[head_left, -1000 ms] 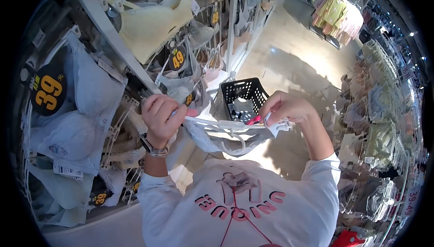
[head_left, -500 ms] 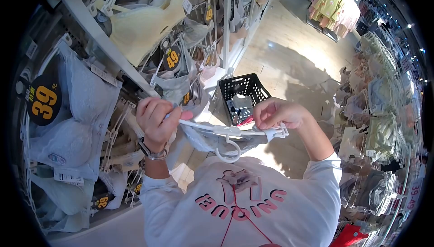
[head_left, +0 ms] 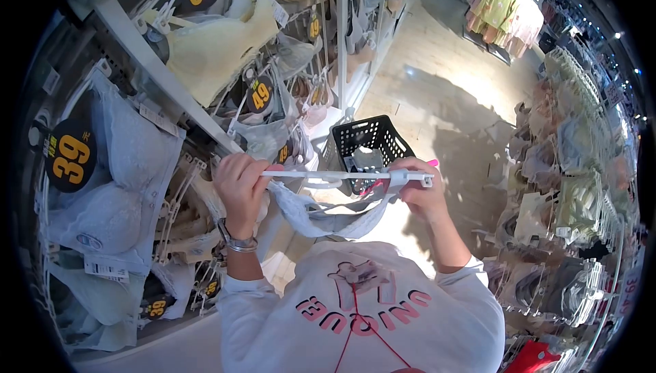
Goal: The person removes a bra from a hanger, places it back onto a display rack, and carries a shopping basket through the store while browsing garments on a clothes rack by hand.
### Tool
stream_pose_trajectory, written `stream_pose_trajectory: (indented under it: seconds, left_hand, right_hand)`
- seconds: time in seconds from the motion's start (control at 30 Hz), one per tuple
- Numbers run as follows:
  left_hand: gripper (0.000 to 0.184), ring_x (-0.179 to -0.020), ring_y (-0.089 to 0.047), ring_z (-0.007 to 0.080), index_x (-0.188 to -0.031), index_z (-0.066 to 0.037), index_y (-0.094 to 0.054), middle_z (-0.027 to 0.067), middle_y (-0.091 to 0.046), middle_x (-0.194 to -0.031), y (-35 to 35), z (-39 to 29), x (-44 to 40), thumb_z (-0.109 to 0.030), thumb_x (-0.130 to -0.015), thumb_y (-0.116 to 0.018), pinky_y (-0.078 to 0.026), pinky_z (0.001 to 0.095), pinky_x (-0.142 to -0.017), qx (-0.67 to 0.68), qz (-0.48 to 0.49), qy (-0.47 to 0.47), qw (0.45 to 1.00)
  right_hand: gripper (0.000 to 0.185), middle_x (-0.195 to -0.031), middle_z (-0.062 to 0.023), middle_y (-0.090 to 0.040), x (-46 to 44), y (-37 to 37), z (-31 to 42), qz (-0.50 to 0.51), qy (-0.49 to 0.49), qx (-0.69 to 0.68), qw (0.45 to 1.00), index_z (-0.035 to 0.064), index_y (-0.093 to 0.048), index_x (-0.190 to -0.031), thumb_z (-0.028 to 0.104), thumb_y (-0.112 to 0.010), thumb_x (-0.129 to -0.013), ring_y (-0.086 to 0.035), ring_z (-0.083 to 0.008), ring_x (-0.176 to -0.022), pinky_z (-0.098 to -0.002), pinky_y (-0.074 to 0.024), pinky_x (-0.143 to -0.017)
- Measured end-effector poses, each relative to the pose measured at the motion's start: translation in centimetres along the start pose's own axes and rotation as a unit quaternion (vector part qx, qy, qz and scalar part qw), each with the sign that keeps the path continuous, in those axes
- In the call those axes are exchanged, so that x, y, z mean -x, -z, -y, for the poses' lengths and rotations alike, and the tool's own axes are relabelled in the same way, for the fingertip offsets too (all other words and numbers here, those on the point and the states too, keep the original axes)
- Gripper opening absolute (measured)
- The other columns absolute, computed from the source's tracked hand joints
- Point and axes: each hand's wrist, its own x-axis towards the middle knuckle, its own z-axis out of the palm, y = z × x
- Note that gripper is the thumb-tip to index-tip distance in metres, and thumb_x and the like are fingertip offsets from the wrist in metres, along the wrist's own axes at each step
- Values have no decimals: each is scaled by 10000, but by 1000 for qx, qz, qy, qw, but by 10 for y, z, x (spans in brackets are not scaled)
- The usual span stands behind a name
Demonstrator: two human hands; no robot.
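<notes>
A white plastic hanger point(head_left: 321, 175) is held level between my two hands, in front of my chest. From it hangs a pale lace bra point(head_left: 307, 217), its band sagging in a curve below the bar. My left hand point(head_left: 240, 185) is closed round the hanger's left end. At the other end my right hand point(head_left: 420, 192) grips the bar where a pale strap point(head_left: 398, 180) loops over it. The hanger's hook is hard to make out now. Behind the hanger, a black perforated basket point(head_left: 393, 142) with some items inside stands on the floor.
On the left, a wall rack carries several bras, including a pale blue one point(head_left: 130, 147) and a cream one point(head_left: 219, 48), with round price signs point(head_left: 70, 156). Another bra rack point(head_left: 574, 168) lines the right side. Pastel garments point(head_left: 499, 11) hang farther down the aisle point(head_left: 444, 52).
The hanger has rolled, so its hook no longer points down toward me and the bra band shows beneath the bar. My right hand has turned and wrapped round its end.
</notes>
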Motion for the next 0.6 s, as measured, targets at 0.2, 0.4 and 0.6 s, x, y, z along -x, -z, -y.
stream_pose_trajectory:
  seconds: [0.2, 0.4, 0.6]
  left_hand:
    - [146, -692, -538, 282, -754, -75, -607, 65, -523, -674, -6, -7, 4, -103, -635, -686, -413, 383, -651, 5, 12, 28, 1000]
    - [90, -663, -511, 287, -740, -86, -601, 68, -492, -662, -7, -14, 5, -85, -659, -641, -397, 394, -647, 23, -40, 3, 999]
    - [87, -661, -516, 248, -758, -113, -614, 28, -491, -665, -7, -20, 8, -92, -675, -632, -394, 384, -659, -24, -87, -32, 995]
  right_hand:
    - [237, -855, -42, -647, -4, -9, 8, -99, -20, 55, 993, -6, -648, -920, -31, -750, -706, -616, -103, -753, -219, -490, -679]
    - [207, -837, -71, -649, 1, -18, 11, 17, -6, -33, 999, -10, -661, -868, -60, -742, -684, -613, -125, -742, -235, -484, -665]
    - [173, -844, -77, -664, 8, -37, 10, -62, -6, -89, 994, -14, -664, -878, -53, -717, -717, -616, -129, -741, -259, -483, -676]
